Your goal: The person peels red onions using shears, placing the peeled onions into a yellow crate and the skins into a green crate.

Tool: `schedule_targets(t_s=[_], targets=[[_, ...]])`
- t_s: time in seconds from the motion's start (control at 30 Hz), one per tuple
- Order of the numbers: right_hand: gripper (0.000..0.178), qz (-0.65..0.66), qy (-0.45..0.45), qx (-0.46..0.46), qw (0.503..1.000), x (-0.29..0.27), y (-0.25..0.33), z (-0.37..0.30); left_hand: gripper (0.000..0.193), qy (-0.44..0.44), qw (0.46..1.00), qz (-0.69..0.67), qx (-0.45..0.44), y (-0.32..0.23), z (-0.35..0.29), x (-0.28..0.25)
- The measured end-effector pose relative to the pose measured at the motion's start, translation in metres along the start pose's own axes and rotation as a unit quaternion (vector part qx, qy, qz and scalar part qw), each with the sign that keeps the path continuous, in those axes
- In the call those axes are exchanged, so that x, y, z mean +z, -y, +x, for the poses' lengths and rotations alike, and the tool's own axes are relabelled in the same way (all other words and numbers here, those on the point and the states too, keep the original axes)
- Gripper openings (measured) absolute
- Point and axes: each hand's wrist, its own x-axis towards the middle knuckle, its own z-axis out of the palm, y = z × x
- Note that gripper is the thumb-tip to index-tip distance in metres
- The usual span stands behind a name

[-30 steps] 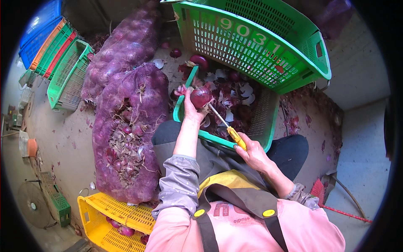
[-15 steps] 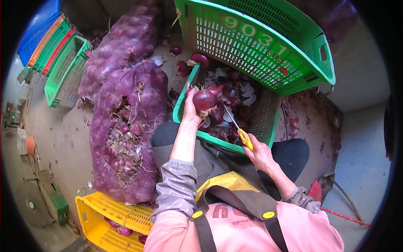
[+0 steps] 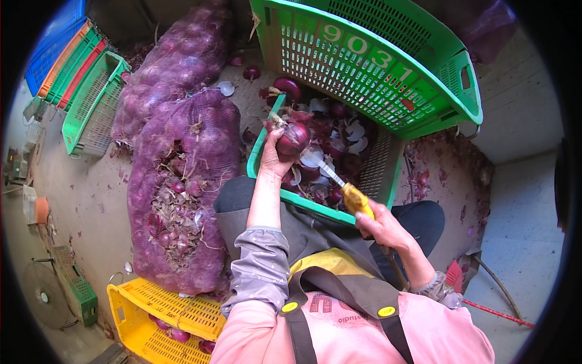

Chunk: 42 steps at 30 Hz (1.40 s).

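A red onion with a dry stem end is gripped in my left hand, over the left side of a green crate. My right hand is closed round the yellow handle of a knife. Its metal blade points up and left toward the onion's underside, and a pale patch shows by the tip; whether the blade touches the onion I cannot tell. Onion skins and peelings, white and purple, lie inside the crate below both hands.
A tall green crate leans beyond the low one. On the left stand two purple mesh sacks of onions, the nearer one torn open. A yellow crate with onions sits lower left, stacked coloured crates upper left.
The onion has turned in my left hand, with its stem end now toward the upper left. My right hand has turned the knife, so the blade shows broader and nearer the onion.
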Motion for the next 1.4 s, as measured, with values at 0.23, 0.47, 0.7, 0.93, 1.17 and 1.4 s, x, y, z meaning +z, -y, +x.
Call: schedule_targets(t_s=[0.23,0.47,0.7,0.93,1.17,1.4], targets=[[0.043,-0.09,0.003,-0.058,0.994,0.009,0.016,-0.009,0.047,0.049,0.996,-0.018,0.074,0.004,-0.003,0.008],[0.043,-0.146,-0.042,-0.109,0.982,0.017,0.011,0.004,0.052,0.026,0.984,0.047,0.171,0.011,0.002,0.003],[0.04,-0.139,-0.041,-0.093,0.985,0.017,0.024,0.004,0.049,-0.062,0.989,0.018,0.137,0.009,-0.005,0.006],[0.027,0.039,0.073,0.003,0.997,-0.014,0.012,0.004,0.047,0.032,0.998,-0.057,-0.016,-0.004,-0.003,0.003],[0.032,-0.05,-0.001,-0.033,0.998,-0.005,0.007,0.004,0.054,-0.024,0.999,0.012,0.036,0.004,0.001,0.004],[0.036,-0.117,-0.097,-0.129,0.98,0.0,0.009,0.008,0.053,0.029,0.999,0.035,0.004,0.005,-0.002,0.002]])
